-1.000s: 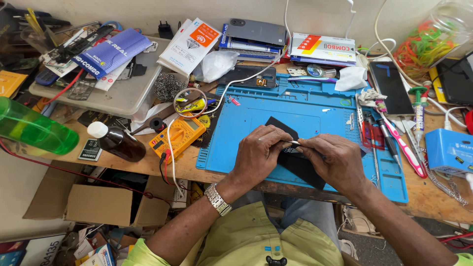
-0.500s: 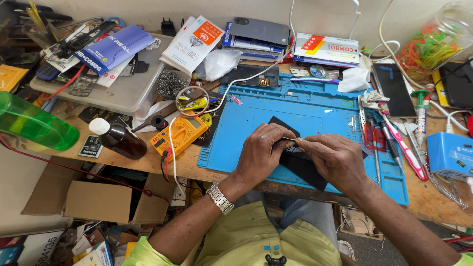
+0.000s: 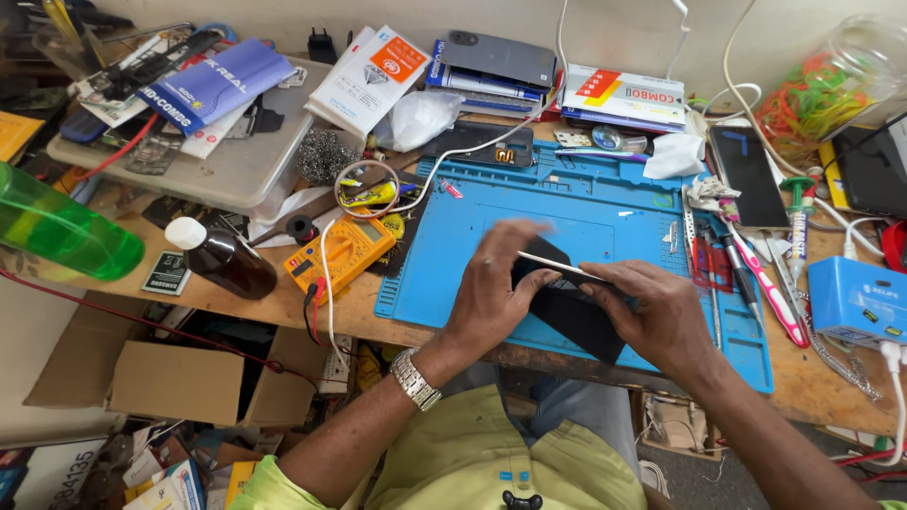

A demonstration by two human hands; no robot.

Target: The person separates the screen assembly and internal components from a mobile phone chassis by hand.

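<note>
white-orange packet (image 3: 367, 77), blue box (image 3: 858, 300), dark phone screen (image 3: 746, 176)
</note>
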